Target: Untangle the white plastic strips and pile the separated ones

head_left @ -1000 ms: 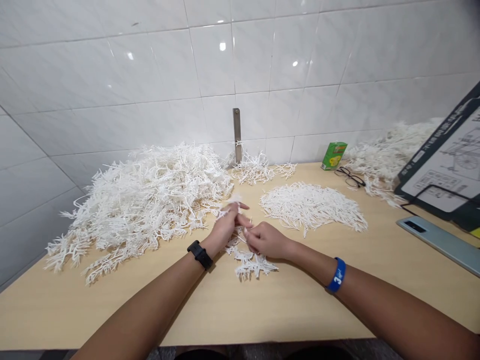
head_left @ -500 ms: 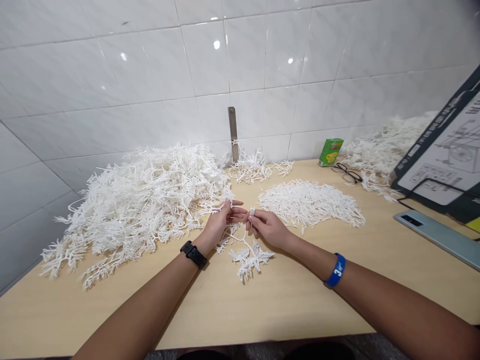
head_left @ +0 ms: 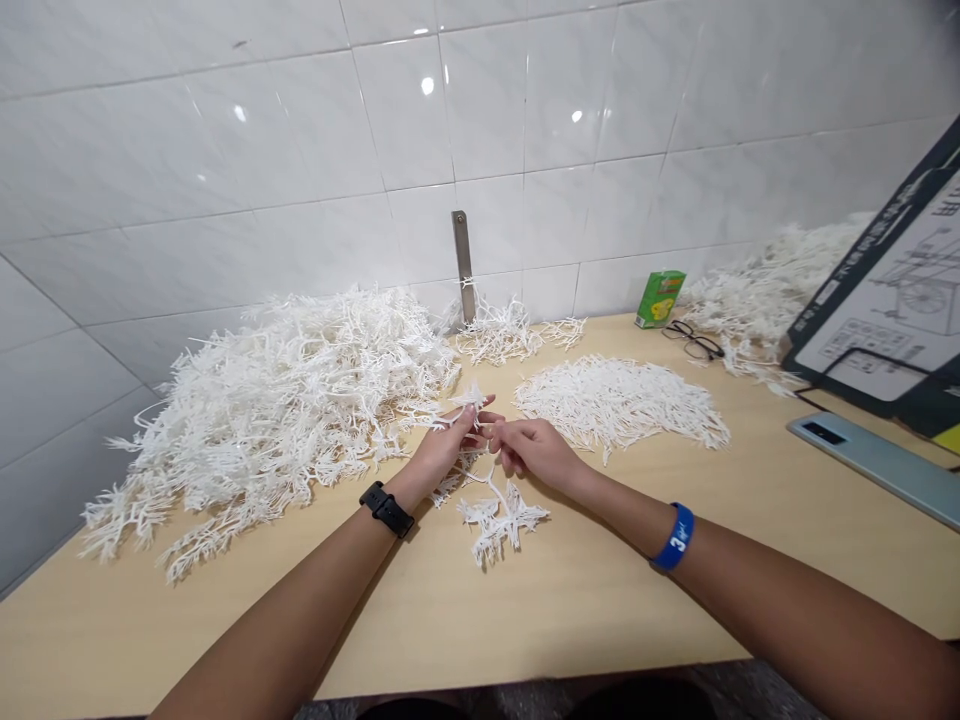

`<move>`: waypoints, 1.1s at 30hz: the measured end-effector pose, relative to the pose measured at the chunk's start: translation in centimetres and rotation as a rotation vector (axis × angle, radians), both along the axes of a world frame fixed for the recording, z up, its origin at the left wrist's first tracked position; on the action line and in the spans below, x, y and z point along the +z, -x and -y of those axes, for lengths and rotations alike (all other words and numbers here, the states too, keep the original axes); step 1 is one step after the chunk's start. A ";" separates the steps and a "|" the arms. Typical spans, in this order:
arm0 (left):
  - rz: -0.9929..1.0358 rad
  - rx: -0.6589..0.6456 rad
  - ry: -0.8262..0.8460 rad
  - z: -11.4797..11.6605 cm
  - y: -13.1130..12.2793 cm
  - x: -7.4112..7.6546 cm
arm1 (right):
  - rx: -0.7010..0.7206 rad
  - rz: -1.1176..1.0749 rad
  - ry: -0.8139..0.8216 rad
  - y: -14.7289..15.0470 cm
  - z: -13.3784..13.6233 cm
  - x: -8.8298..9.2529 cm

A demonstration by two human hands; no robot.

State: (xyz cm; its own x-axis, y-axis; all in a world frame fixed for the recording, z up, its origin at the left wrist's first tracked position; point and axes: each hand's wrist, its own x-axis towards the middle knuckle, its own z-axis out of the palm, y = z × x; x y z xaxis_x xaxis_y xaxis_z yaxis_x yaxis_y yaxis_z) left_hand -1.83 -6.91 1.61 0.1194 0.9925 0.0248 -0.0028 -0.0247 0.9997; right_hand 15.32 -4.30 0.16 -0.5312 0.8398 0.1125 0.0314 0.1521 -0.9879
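A tiled wall [head_left: 300, 130] backs the pale table [head_left: 615, 580]. The biggest thing on it is the white heap [head_left: 300, 390] of branching pieces, spread over the left side. At the right edge leans a dark board [head_left: 885, 290] with a line drawing, and behind it sits a second heap [head_left: 772, 280]. Right of centre lies a flat pile [head_left: 622, 400] of short white bits. The phone [head_left: 892, 470] lies in front of the board. The left hand [head_left: 442, 450] pinches a sprig between thumb and fingers; the right hand [head_left: 536, 452] is curled close beside its fingertips, and whether it grips anything I cannot tell. A tangle [head_left: 501, 333] lies at the back by an upright strip [head_left: 461, 260], and a loose sprig [head_left: 504, 522] rests just in front of the hands. Next come the green box [head_left: 660, 298], upright, the glasses [head_left: 703, 348] just before it, a watch [head_left: 386, 508] on the left wrist, a blue band [head_left: 673, 537] on the right forearm, and last the held sprig [head_left: 471, 395], its tuft showing above the left thumb
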 end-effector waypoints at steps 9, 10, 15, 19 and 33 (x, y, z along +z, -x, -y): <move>-0.246 -0.207 -0.089 0.7 -0.6 -0.2 | 0.210 0.100 -0.118 -0.1 0.1 -0.3; -0.252 -0.206 -0.090 0.7 -0.6 -0.2 | 0.215 0.092 -0.119 -0.1 0.2 -0.2; -0.282 -0.110 -0.161 0.7 -0.7 -0.2 | 0.197 0.071 -0.112 0.0 0.3 0.1; -0.195 -0.030 -0.158 0.6 -1.0 -0.5 | 0.193 0.087 -0.157 0.1 0.3 0.4; 0.171 0.195 -0.035 -0.5 0.5 -0.6 | 0.228 0.149 -0.248 -0.4 1.5 0.6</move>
